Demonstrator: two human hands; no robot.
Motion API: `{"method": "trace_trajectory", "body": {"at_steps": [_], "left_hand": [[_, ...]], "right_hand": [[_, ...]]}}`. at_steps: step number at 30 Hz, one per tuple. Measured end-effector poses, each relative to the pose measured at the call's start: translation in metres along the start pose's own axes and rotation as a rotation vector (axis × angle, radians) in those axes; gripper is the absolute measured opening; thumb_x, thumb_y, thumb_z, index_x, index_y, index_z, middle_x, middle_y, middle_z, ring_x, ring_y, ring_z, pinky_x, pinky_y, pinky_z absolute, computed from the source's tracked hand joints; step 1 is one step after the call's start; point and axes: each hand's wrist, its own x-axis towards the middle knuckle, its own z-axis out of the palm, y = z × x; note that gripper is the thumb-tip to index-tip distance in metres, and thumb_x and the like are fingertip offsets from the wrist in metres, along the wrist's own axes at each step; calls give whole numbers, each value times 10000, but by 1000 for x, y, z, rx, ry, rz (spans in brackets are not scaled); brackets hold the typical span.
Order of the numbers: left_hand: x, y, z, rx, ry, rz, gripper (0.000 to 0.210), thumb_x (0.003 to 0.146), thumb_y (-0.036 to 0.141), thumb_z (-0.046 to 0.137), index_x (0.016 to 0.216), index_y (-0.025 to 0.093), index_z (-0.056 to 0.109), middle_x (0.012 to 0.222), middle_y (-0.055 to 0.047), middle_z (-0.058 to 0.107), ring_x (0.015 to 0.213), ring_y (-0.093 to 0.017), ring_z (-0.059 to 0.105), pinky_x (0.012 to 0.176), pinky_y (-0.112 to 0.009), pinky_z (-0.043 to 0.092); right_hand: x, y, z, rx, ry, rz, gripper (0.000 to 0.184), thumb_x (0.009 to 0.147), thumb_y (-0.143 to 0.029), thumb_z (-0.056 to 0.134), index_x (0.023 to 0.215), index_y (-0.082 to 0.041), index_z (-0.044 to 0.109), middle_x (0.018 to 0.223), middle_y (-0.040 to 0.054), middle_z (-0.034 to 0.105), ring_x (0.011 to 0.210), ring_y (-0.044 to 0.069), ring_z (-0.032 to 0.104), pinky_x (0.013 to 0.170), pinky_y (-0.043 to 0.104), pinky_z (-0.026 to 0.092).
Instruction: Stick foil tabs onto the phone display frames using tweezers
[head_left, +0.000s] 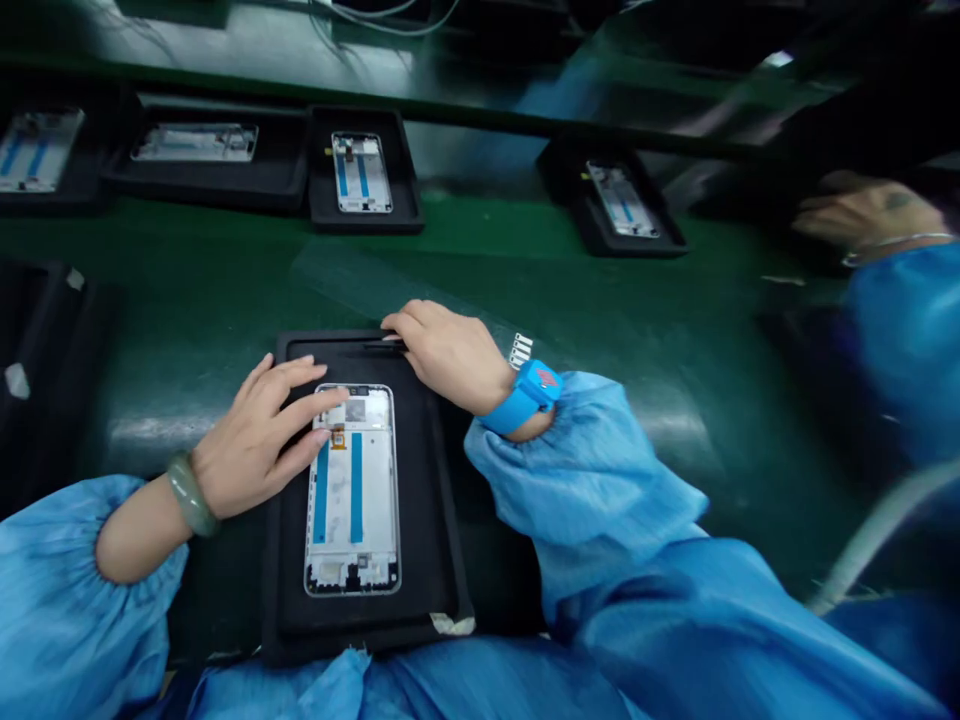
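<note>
A phone mid-frame (379, 490) with two blue strips and a small orange flex piece lies face down in a black foam tray (431, 520). My left hand (259, 435) is open, fingers spread, with its index and thumb tips at the phone frame's upper left. At the tray's far edge, my right hand (446, 355) is closed around dark tweezers (384, 346), whose tips point left above the phone. Its palm side is hidden. A clear film strip (352, 280) lies behind the tray, and white stickers (520, 350) show beside my right wrist.
Along the back stand black trays (409, 215) (592, 235) (202, 190), holding similar phone frames. Another person's hand (877, 212) and blue sleeve are at the right. Dark stacked trays (37, 370) stand at the left. A pale curved tube (885, 530) runs at the lower right.
</note>
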Motion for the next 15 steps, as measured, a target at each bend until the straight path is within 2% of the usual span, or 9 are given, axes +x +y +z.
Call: {"method": "trace_trajectory", "body": {"at_steps": [3, 6, 8, 9, 10, 11, 13, 15], "left_hand": [[8, -20, -10, 29, 194, -186, 447, 942, 381, 330, 1326, 156, 369, 1383, -82, 373, 1341, -233, 316, 1121, -450, 309], [34, -63, -26, 110, 293, -437, 547, 959, 439, 224, 1338, 45, 257, 1358, -111, 322, 1319, -246, 287, 1040, -477, 347], [65, -94, -34, 141, 285, -595, 646, 946, 517, 211, 1319, -10, 215, 1361, -125, 264, 1325, -284, 237, 964, -529, 342], [83, -106, -36, 159, 276, -675, 716, 931, 560, 203, 1302, -52, 186, 1371, -153, 212, 1322, -327, 212, 918, -563, 334], [102, -116, -38, 188, 280, -760, 777, 913, 598, 170, 1293, -79, 147, 1382, -188, 162, 1318, -385, 179, 903, -609, 319], [120, -123, -39, 211, 263, -828, 820, 891, 636, 155, 1284, -84, 129, 1392, -208, 132, 1304, -432, 169, 895, -648, 309], [150, -131, -42, 265, 218, -915, 886, 843, 706, 157, 1291, -51, 58, 1423, -236, 46, 1287, -526, 77, 891, -737, 255], [170, -137, -46, 323, 118, -868, 898, 824, 729, 136, 1312, -6, -39, 1444, -248, -65, 1271, -580, -17, 896, -809, 178]], "right_hand": [[-5, 24, -14, 18, 101, 75, 268, 852, -122, 510, 1087, -193, 619, 1056, 70, 673, 997, 223, 625, 691, 293, 498], [-9, 78, -30, -5, 209, 264, 275, 849, -223, 562, 1077, -96, 648, 1037, 177, 677, 961, 281, 650, 696, 351, 456], [-17, 135, -40, -28, 264, 432, 358, 859, -251, 509, 1068, 11, 636, 1042, 252, 663, 1012, 314, 632, 692, 391, 404], [-24, 170, -44, -11, 277, 588, 392, 841, -294, 501, 1021, 24, 644, 1039, 239, 665, 1037, 308, 618, 691, 404, 373], [-33, 206, -48, 21, 321, 749, 415, 800, -337, 520, 897, 43, 655, 1008, 233, 668, 1041, 324, 604, 680, 432, 341], [-42, 244, -50, 65, 366, 840, 431, 778, -356, 509, 760, 55, 639, 997, 237, 660, 1056, 345, 583, 677, 458, 313], [-59, 313, -52, 92, 429, 904, 453, 759, -361, 483, 553, 37, 552, 999, 278, 633, 1069, 407, 550, 665, 491, 282], [-68, 368, -50, 117, 522, 901, 442, 739, -335, 490, 441, -10, 465, 984, 316, 619, 1059, 434, 548, 657, 483, 291]]}}
